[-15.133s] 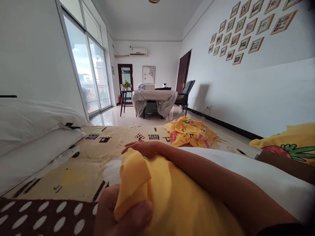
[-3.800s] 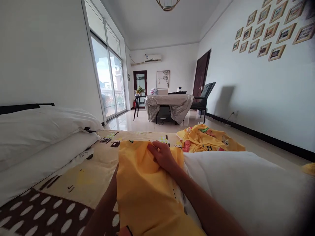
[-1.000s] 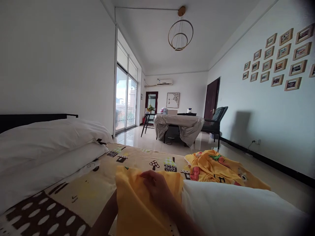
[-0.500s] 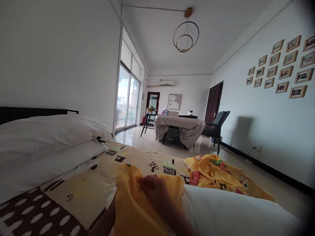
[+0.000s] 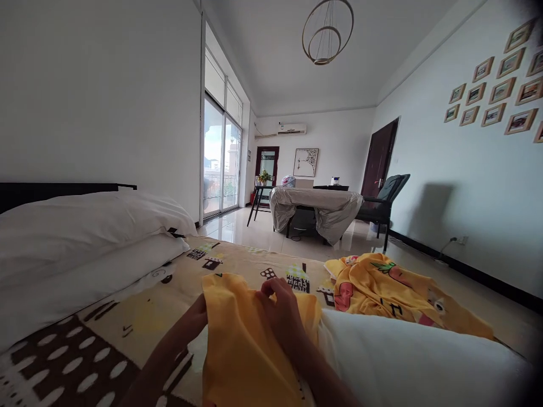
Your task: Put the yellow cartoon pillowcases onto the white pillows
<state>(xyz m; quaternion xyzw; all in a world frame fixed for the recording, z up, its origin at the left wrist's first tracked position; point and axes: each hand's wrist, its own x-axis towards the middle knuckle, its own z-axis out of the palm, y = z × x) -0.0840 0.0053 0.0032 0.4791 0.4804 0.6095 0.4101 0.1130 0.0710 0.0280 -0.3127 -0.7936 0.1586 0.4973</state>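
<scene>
A yellow pillowcase (image 5: 237, 345) hangs in front of me, at the left end of a plump white pillow (image 5: 407, 350). My right hand (image 5: 280, 310) is closed, its bent fingers gripping the cloth near the upper edge. My left hand (image 5: 198, 312) reaches up to the pillowcase's left side; its fingers disappear behind the fabric, so their grip is hidden. How far the pillow sits inside the case cannot be made out. Beyond it, a crumpled yellow printed cloth (image 5: 382, 288) with pineapple and animal figures lies on the bed.
The patterned bed sheet (image 5: 241, 257) spreads beneath everything. Two white pillows (image 5: 106, 223) are stacked at the left by the black headboard (image 5: 59, 189). Past the bed stand a table with a grey cover (image 5: 316, 198) and a dark chair (image 5: 384, 203).
My left hand has come up along the pillowcase's left side and shows more. The right hand has risen slightly, fingers more bent. The camera view has tilted down and turned left.
</scene>
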